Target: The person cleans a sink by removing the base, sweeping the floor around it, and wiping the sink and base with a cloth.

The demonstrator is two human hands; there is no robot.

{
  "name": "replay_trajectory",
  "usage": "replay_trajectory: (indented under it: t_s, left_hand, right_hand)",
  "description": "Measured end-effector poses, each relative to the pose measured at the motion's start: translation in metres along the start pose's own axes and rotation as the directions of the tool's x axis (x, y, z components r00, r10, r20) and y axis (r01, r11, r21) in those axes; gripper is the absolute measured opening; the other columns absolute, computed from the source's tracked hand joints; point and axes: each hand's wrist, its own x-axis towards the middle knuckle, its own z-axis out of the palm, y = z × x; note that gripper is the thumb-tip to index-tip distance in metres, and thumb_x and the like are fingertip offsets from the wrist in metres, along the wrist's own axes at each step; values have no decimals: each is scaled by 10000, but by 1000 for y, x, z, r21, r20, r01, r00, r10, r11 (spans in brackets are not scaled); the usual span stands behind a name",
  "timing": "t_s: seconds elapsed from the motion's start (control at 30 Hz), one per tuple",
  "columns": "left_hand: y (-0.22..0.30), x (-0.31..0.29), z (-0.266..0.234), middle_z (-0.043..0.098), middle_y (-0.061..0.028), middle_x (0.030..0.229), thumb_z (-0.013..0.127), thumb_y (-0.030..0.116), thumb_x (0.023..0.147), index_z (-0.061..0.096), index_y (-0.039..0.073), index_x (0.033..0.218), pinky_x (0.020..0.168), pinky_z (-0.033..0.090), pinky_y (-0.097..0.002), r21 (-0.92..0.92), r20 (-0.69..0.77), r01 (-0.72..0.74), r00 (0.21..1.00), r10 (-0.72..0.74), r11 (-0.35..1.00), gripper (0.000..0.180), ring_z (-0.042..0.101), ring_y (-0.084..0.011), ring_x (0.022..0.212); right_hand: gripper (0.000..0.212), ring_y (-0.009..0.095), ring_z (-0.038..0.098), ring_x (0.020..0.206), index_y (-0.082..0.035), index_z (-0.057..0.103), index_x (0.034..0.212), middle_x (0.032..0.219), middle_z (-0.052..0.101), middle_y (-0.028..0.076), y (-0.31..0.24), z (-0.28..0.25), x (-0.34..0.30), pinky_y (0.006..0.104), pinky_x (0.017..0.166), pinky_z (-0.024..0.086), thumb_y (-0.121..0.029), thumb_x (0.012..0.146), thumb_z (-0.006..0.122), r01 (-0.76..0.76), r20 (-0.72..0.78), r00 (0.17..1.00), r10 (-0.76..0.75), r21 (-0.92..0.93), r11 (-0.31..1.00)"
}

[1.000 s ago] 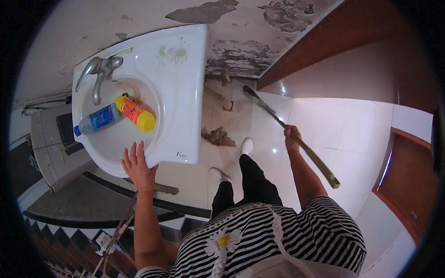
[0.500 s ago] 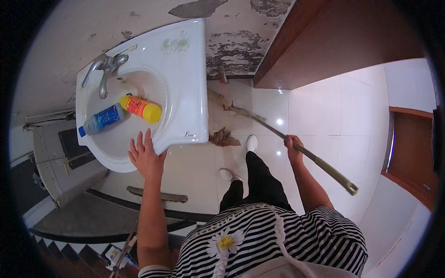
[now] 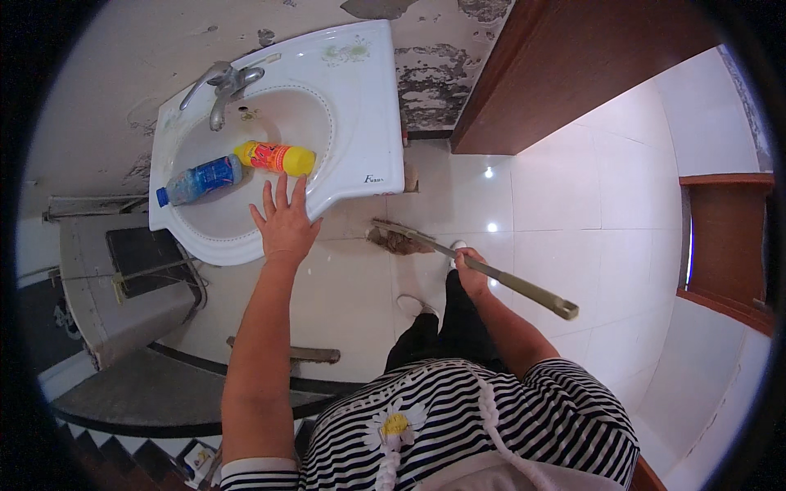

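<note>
My left hand (image 3: 286,227) is at the front rim of a white washbasin (image 3: 368,106), fingers spread and palm down, holding nothing. Its fingertips reach beside a yellow bottle (image 3: 278,157) with an orange label, which lies in the bowl next to a blue-labelled plastic bottle (image 3: 201,180). My right hand (image 3: 472,274) is closed round a long olive-green pole (image 3: 524,286). The pole slants down and left to a brown, rag-like clump (image 3: 399,240) on the floor; whether the two are joined I cannot tell.
A metal faucet (image 3: 225,90) stands at the back of the basin. A brown wooden panel (image 3: 565,74) rises at the upper right. On the tiled floor, a flat bar (image 3: 315,354) lies near a dark step (image 3: 164,385). A grey-white cabinet-like unit (image 3: 106,295) stands at the left.
My right hand has moved left with the pole, whose lower end now meets the brown clump. My left hand has shifted toward the yellow bottle; the view has moved, so the basin appears higher and further right.
</note>
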Motion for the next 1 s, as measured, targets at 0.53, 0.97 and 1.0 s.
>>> replay_trajectory:
  t_s: [0.53,0.97,1.0]
  left_hand:
    - [-14,-2,11,206,-45,1351,634,233,664,304,232,1265,957,140,-576,-89,-59,-30,998,25,996,686,166,-302,1248]
    - [-22,-4,25,212,-43,1362,379,162,811,337,217,1259,981,88,-548,-212,-174,-58,985,21,976,453,139,-292,1261]
    - [-22,-5,27,214,-42,1361,377,165,814,338,218,1259,981,91,-547,-218,-174,-58,985,20,974,450,141,-290,1261]
  right_hand:
    - [337,136,563,703,-96,466,1027,694,553,47,-8,76,12,261,607,438,-200,743,614,71,306,952,-35,-108,992]
    - [194,199,494,512,4,433,881,628,484,97,-98,-6,-53,331,454,437,-170,818,491,-878,645,182,742,-233,418]
    - [187,183,476,483,1,429,867,589,463,78,-107,-9,-62,325,420,416,-166,812,495,-807,600,288,747,-268,526]
